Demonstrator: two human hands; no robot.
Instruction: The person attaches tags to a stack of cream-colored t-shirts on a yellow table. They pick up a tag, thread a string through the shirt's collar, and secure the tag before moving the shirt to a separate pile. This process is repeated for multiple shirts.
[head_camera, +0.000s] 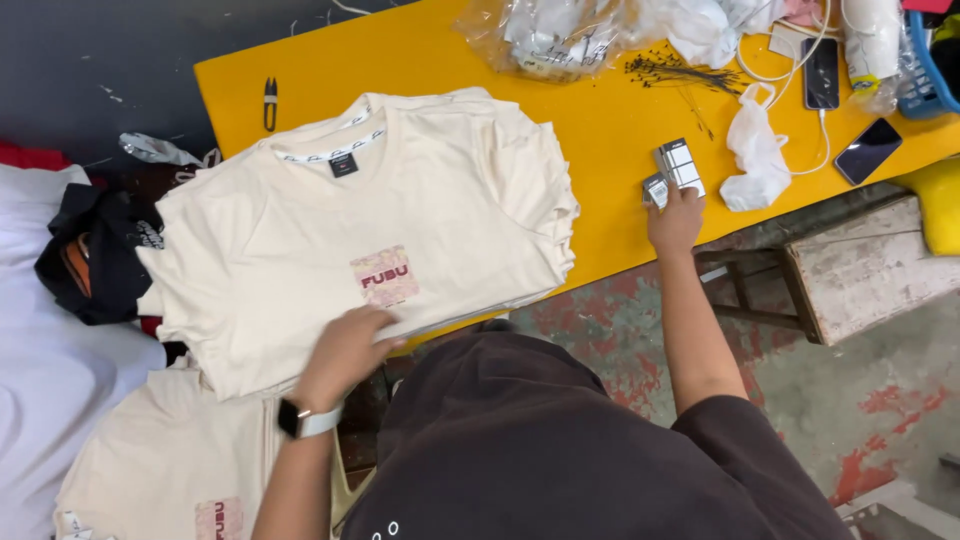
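Hands at a stack of cream shirts on a yellow tabletop (610, 130)

Left hand (345, 352) lies flat, grip wide, on the shirts (300, 240); right hand (675, 220) pinches silver tags (675, 168) at the tabletop's edge.

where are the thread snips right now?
In the head view, the small black thread snips lie on the yellow table near its far left corner, just left of the collar of the cream T-shirt stack, away from both hands.

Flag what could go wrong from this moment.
The stack of cream T-shirts overhangs the yellow table edge, steadied only by the left hand; it may slide off. The right hand reaches for small tag cards near that edge, which could get knocked down.
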